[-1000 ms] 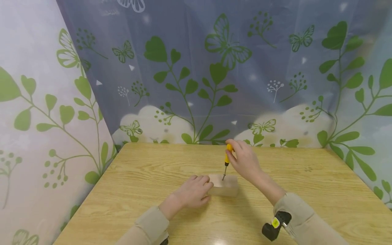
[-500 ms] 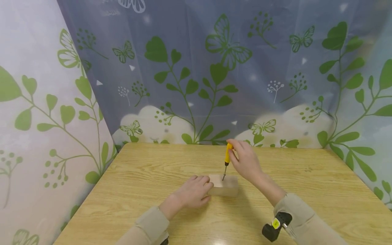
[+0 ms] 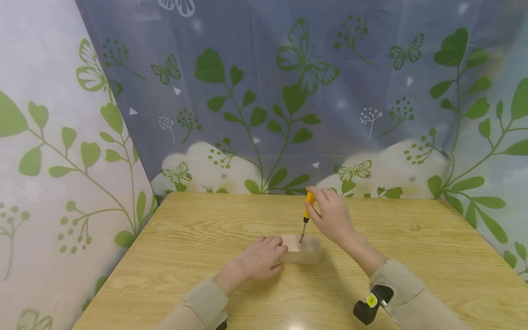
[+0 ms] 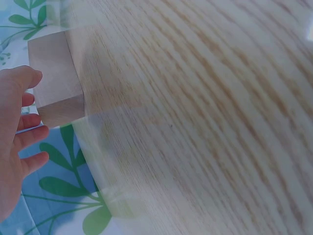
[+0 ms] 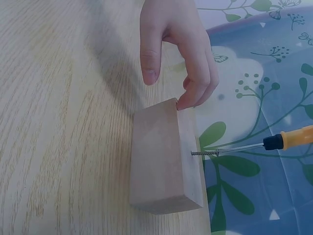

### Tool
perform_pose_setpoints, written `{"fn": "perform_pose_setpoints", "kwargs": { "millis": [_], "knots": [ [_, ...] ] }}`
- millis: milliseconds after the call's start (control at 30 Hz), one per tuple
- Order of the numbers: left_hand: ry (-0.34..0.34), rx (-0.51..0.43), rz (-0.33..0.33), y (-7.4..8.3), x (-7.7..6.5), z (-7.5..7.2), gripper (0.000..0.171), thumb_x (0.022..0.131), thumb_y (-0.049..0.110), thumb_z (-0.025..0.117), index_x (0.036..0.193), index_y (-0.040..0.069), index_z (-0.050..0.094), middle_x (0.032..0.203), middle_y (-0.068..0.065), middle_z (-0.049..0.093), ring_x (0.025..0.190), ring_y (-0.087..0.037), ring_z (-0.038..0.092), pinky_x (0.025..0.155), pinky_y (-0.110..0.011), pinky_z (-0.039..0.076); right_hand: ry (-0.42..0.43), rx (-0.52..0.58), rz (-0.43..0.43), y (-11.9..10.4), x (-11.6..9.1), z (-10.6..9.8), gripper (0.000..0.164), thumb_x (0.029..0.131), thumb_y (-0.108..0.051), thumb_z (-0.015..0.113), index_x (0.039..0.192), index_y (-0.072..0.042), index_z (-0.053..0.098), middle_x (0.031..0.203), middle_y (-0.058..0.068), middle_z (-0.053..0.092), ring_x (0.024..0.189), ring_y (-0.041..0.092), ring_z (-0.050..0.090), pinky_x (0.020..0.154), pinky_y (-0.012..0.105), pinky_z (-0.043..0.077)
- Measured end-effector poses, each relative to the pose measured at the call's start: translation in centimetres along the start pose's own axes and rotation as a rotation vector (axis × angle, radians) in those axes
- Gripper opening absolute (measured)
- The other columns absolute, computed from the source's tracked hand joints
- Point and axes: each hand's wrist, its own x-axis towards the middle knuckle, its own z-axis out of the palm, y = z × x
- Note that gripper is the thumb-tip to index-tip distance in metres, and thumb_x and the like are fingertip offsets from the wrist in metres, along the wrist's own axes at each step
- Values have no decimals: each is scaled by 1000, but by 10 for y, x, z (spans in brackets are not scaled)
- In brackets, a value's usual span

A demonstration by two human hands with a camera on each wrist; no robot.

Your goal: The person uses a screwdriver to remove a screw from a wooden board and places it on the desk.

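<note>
Two bare hands share the work on a pale, rectangular wooden block (image 3: 307, 258), which lies flat on the light wood-grain desk (image 3: 198, 220). The person's left grip (image 3: 261, 257) is at the block's left end. Its fingers are loosely bent, with fingertips touching that end, and the right wrist view shows the thumb apart from the wood; I judge that it steadies the block rather than clasping it. The person's right grip (image 3: 330, 214) is closed in a pinch on a slim screwdriver (image 5: 293, 138) with a yellow handle, a black collar and a bare metal shaft.

One thin, threaded metal screw (image 5: 204, 153) stands in the block's upper face, around the middle of its length. Much of its thread shows above the wood, and the screwdriver's tip appears to meet its head. From the head view, the tool leans a little, handle end towards the right.

Turning the screw looks to be the step in hand; whether it goes in or comes out, I cannot tell. Either way, the next move calls for a small twist of the right fingers, with the tip seated in the head and the shaft in line with the screw, while the left fingertips press enough to stop the block swivelling.
</note>
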Motion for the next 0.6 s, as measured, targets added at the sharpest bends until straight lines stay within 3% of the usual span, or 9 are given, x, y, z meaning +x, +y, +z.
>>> {"fn": "perform_pose_setpoints", "kwargs": {
  "millis": [167, 600],
  "knots": [
    [11, 10, 8, 0, 0, -1, 34, 90, 35, 56, 116, 14, 53, 108, 0, 49, 102, -17, 52, 91, -35, 44, 18, -33, -20, -1, 2, -1, 35, 75, -6, 74, 106, 2, 60, 78, 9, 60, 67, 24, 54, 56, 34, 44],
    [-7, 0, 4, 0, 0, 0, 34, 90, 36, 55, 117, 14, 52, 108, 0, 48, 102, -16, 52, 93, -35, 44, -24, 5, 37, 0, -1, -1, 35, 77, 0, 67, 108, 8, 53, 77, 11, 58, 63, 20, 53, 54, 30, 45]
  ]
}}
